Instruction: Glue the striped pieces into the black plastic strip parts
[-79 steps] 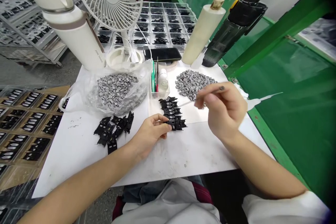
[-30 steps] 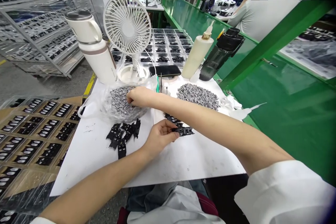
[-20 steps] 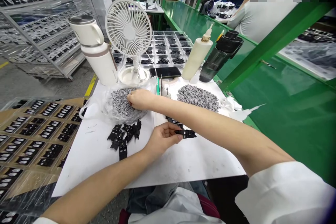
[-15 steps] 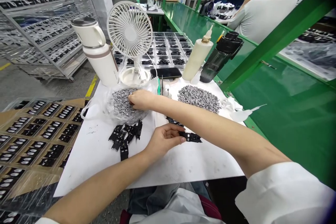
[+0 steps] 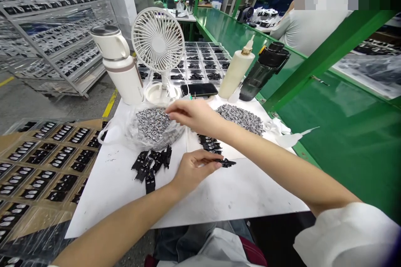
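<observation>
My left hand (image 5: 196, 169), low over the middle of the white table, pinches a small black plastic part (image 5: 228, 162) between thumb and fingers. The part is now seen nearly edge-on. My right hand (image 5: 196, 117) hovers at the right rim of a clear plastic bag (image 5: 131, 137) full of small grey pieces (image 5: 152, 123). Its fingers are drawn together; whatever they hold is too small to make out. Just beyond my left hand lies a row of black parts (image 5: 210, 144), some bearing grey pieces. A loose heap of black parts (image 5: 152, 164) lies left of that hand.
A second grey pile (image 5: 241, 117) lies to the right. Along the back stand a white flask (image 5: 122, 77), a fan (image 5: 158, 44), a phone (image 5: 199, 89), a squeeze bottle (image 5: 234, 73) and a dark bottle (image 5: 265, 71). Filled trays (image 5: 46, 158) sit at left; a green beam (image 5: 322, 58) rises at right.
My right hand has lifted off the grey pieces in the bag and moved right. The black part in my left hand has tilted from flat to edge-on.
</observation>
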`<state>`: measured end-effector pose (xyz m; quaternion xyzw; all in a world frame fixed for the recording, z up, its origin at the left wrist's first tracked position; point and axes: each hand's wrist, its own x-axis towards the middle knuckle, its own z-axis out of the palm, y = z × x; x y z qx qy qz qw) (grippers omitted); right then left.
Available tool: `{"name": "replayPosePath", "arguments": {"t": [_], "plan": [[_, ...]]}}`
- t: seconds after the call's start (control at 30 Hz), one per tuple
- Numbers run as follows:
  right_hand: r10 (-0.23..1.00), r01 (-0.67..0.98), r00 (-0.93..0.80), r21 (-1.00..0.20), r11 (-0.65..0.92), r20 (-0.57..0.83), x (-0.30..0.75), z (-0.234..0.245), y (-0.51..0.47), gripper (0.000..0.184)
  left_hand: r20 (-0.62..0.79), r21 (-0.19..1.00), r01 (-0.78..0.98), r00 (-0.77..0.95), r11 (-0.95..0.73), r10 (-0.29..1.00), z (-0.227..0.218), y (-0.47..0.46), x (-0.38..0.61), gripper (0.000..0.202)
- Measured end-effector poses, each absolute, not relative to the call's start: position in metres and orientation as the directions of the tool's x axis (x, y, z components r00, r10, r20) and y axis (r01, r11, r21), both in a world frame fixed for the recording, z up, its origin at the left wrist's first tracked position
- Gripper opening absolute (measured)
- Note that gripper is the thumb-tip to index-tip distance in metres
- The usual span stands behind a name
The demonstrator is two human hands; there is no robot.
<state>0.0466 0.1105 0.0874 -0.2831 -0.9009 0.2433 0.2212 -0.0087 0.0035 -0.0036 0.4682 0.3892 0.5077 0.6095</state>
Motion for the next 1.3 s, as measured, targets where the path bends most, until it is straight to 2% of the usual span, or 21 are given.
{"name": "replayPosePath", "arguments": {"t": [0.1, 0.2, 0.27, 0.33, 0.4, 0.5, 0.6, 0.7, 0.9, 1.0, 1.13, 1.2, 1.3], "plan": [[0.734, 0.359, -0.597, -0.712, 0.604, 0.323, 0.092, 0.086, 0.095, 0.018, 0.151, 0.982, -0.128, 0.079, -0.141, 0.985, -0.003, 0.003, -0.011, 0.016], [0.84, 0.409, -0.477, -0.78, 0.473, 0.259, 0.13, 0.065, 0.088, 0.016, 0.39, 0.918, 0.065, 0.029, -0.391, 0.921, -0.004, 0.004, -0.014, 0.014], [0.862, 0.41, -0.479, -0.826, 0.387, 0.166, 0.147, 0.048, 0.086, 0.016, 0.551, 0.812, 0.201, 0.051, -0.549, 0.833, -0.005, 0.006, -0.017, 0.016], [0.867, 0.344, -0.494, -0.901, 0.263, 0.065, 0.158, 0.033, 0.083, 0.016, 0.688, 0.66, 0.326, 0.1, -0.677, 0.718, -0.006, 0.009, -0.02, 0.02], [0.87, 0.244, -0.492, -0.965, 0.101, -0.033, 0.163, 0.024, 0.08, 0.015, 0.762, 0.516, 0.417, 0.175, -0.748, 0.624, -0.006, 0.01, -0.023, 0.025], [0.861, 0.122, -0.49, -0.988, -0.09, -0.139, 0.163, 0.018, 0.076, 0.014, 0.769, 0.405, 0.491, 0.275, -0.772, 0.578, -0.005, 0.01, -0.025, 0.031], [0.842, 0.102, -0.495, -0.977, -0.188, -0.214, 0.16, 0.019, 0.073, 0.019, 0.763, 0.353, 0.532, 0.312, -0.769, 0.566, -0.003, 0.008, -0.024, 0.035], [0.833, 0.081, -0.49, -0.965, -0.251, -0.257, 0.158, 0.019, 0.071, 0.027, 0.764, 0.312, 0.56, 0.333, -0.768, 0.553, -0.001, 0.006, -0.022, 0.035], [0.814, 0.084, -0.503, -0.954, -0.289, -0.291, 0.159, 0.021, 0.07, 0.02, 0.764, 0.267, 0.582, 0.358, -0.768, 0.537, 0.0, 0.005, -0.022, 0.037], [0.808, 0.099, -0.486, -0.939, -0.328, -0.333, 0.16, 0.027, 0.071, 0.022, 0.738, 0.342, 0.576, 0.324, -0.742, 0.592, -0.002, 0.005, -0.022, 0.046], [0.801, 0.104, -0.48, -0.929, -0.354, -0.359, 0.16, 0.033, 0.072, 0.022, 0.556, 0.589, 0.508, 0.309, -0.628, 0.771, -0.003, 0.008, -0.021, 0.075], [0.795, 0.113, -0.49, -0.931, -0.348, -0.357, 0.161, 0.033, 0.071, 0.021, 0.508, 0.638, 0.484, 0.321, -0.599, 0.8, -0.003, 0.009, -0.021, 0.074], [0.788, 0.133, -0.516, -0.94, -0.314, -0.336, 0.162, 0.031, 0.07, 0.019, 0.526, 0.638, 0.475, 0.305, -0.606, 0.794, -0.003, 0.009, -0.02, 0.067]]}}
